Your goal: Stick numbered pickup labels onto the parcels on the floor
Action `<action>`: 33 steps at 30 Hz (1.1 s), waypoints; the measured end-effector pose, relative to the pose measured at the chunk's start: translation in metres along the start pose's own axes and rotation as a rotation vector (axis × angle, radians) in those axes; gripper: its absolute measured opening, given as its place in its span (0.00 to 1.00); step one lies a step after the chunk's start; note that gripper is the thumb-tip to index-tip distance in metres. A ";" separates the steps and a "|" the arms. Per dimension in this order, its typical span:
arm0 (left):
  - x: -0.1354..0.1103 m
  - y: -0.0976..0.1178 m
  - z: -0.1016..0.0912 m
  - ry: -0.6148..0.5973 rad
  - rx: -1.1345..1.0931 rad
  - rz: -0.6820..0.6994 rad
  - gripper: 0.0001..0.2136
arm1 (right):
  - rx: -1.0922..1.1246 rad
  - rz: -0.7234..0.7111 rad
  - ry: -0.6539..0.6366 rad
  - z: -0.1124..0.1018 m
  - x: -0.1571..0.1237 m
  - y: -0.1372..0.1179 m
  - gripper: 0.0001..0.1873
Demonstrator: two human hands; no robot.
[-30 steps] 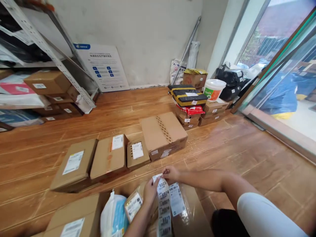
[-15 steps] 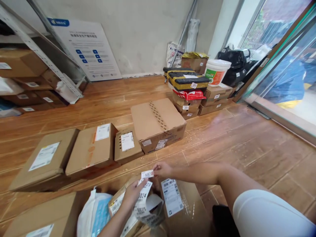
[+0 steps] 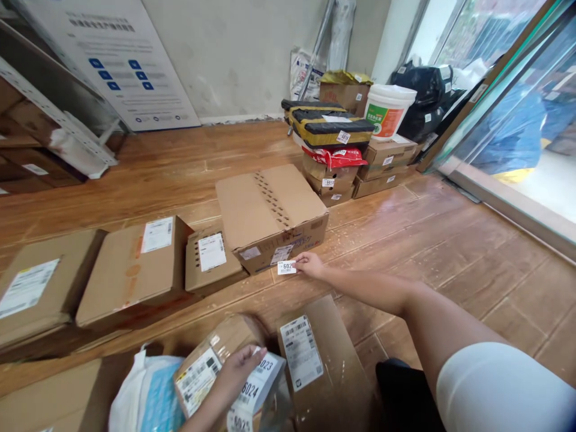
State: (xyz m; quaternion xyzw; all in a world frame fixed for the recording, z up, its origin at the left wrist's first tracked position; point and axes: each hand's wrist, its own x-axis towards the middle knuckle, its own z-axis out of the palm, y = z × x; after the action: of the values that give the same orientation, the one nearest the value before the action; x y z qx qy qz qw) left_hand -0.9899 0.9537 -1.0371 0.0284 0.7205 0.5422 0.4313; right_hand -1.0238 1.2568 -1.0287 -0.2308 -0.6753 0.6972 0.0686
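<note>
Wooden floor (image 3: 427,240) stretches to the wall, with cardboard parcels lying in a row across it. My right hand (image 3: 310,264) reaches forward and pinches a small numbered sticker (image 3: 287,267) between thumb and finger, just at the front face of the big perforated box (image 3: 270,210). My left hand (image 3: 236,375) stays low, gripping the strip of numbered labels (image 3: 254,393) over a taped parcel (image 3: 202,372) near me.

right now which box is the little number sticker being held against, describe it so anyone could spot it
Start at the row of cardboard boxes on the wooden floor. The big box at the row's right end is the one, where the right hand holds the small sticker at its front face. Unlike its flatter neighbours, it is tallest and has punched holes across its top.
</note>
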 end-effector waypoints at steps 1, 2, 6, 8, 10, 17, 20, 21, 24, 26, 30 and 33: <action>0.001 -0.001 0.001 0.006 -0.008 -0.009 0.25 | 0.000 0.008 0.002 0.000 0.002 -0.001 0.08; 0.002 0.000 0.003 0.002 -0.012 -0.023 0.26 | 0.003 0.023 0.000 0.000 0.005 -0.001 0.08; 0.003 0.007 0.009 -0.040 -0.016 -0.060 0.26 | 0.017 0.075 -0.025 0.006 0.017 0.003 0.07; 0.002 0.013 0.012 -0.030 -0.019 -0.063 0.27 | 0.022 0.077 -0.039 0.007 0.020 0.004 0.07; 0.001 0.017 0.014 -0.015 -0.019 -0.075 0.28 | 0.024 0.065 -0.052 0.006 0.021 0.004 0.07; 0.002 0.018 0.017 -0.017 -0.008 -0.067 0.27 | -0.019 0.016 -0.060 0.007 0.018 0.003 0.14; 0.001 0.022 0.018 -0.025 -0.008 -0.058 0.27 | -0.078 -0.043 -0.010 0.009 0.019 0.003 0.17; 0.000 0.025 0.019 -0.028 -0.013 -0.060 0.27 | -0.098 -0.076 0.027 0.009 0.021 0.002 0.18; -0.006 0.033 0.019 -0.032 -0.031 -0.059 0.28 | -0.153 -0.180 0.192 0.006 0.033 -0.004 0.17; -0.011 0.037 0.016 -0.031 -0.032 -0.036 0.28 | -0.188 -0.222 0.316 0.004 0.043 -0.009 0.15; -0.026 0.036 0.000 -0.034 -0.014 0.018 0.27 | -0.222 -0.211 0.527 0.007 0.057 -0.014 0.17; -0.038 0.032 -0.018 -0.008 -0.022 0.023 0.27 | -0.240 -0.181 0.623 0.009 0.055 -0.016 0.22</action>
State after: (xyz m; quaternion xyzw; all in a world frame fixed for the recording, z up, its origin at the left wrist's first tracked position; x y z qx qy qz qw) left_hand -0.9917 0.9344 -0.9879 0.0339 0.7123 0.5550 0.4283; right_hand -1.0800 1.2722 -1.0257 -0.3784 -0.7168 0.4998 0.3054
